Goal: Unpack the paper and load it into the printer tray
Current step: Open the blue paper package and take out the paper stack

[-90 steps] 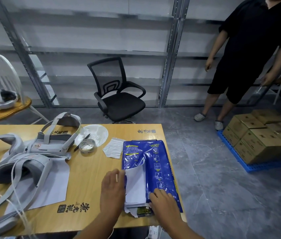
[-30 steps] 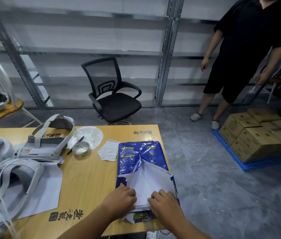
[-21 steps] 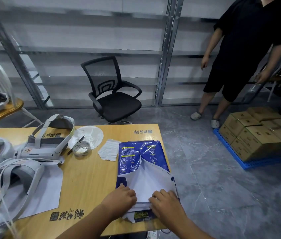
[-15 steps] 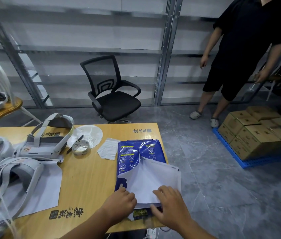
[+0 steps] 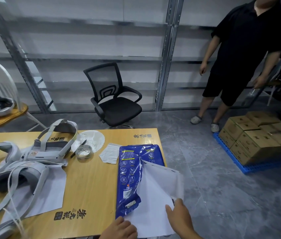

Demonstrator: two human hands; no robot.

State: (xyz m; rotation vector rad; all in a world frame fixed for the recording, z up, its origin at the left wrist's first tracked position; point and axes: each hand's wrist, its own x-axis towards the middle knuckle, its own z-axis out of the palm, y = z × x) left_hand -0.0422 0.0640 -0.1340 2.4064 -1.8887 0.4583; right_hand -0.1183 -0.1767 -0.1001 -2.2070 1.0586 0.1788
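Note:
A torn blue paper wrapper lies on the right end of the wooden table. A stack of white paper sticks out of its torn side, fanned to the right and past the table's edge. My right hand grips the stack's right edge, thumb on top. My left hand sits at the table's near edge with curled fingers on the wrapper's near end, where it meets the paper. No printer is in view.
VR headsets with cables, a tape roll, a pen, a white disc, a tissue and a loose sheet fill the table's left. Beyond are an office chair, a standing person and boxes on a blue pallet.
The wrapper tore further open and the paper stack slid out to the right. My right hand moved right along the stack's edge; my left hand dropped toward the table's near edge.

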